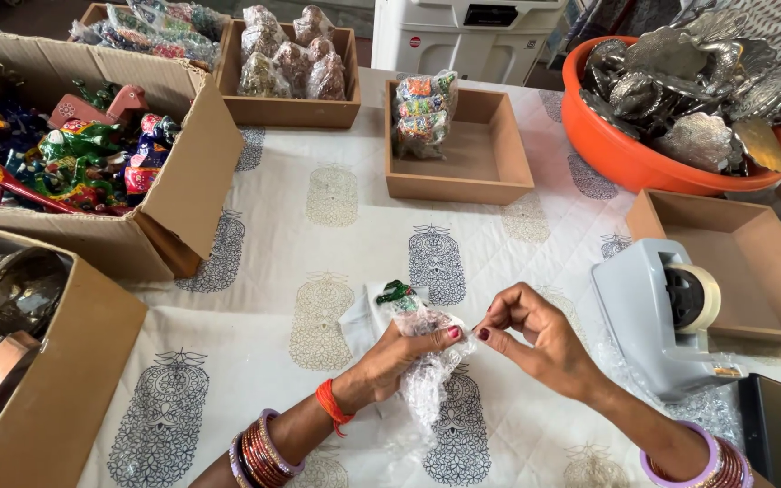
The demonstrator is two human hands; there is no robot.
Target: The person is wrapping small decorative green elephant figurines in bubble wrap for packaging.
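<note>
Printed cloth over the desk [336, 226], boxes around. Left hand [399, 357] closed around a small figurine in bubble wrap [422, 330], just above the cloth; right hand [531, 334] pinching the wrap's edge. Best kept taut, pulled snug, tape dispenser [657, 312] near.

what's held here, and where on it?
Left hand grips a small painted figurine in bubble wrap around its middle; right hand fingers pinch the wrap's edge.

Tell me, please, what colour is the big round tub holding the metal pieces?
The tub is orange, seen in the head view at the top right.
</note>
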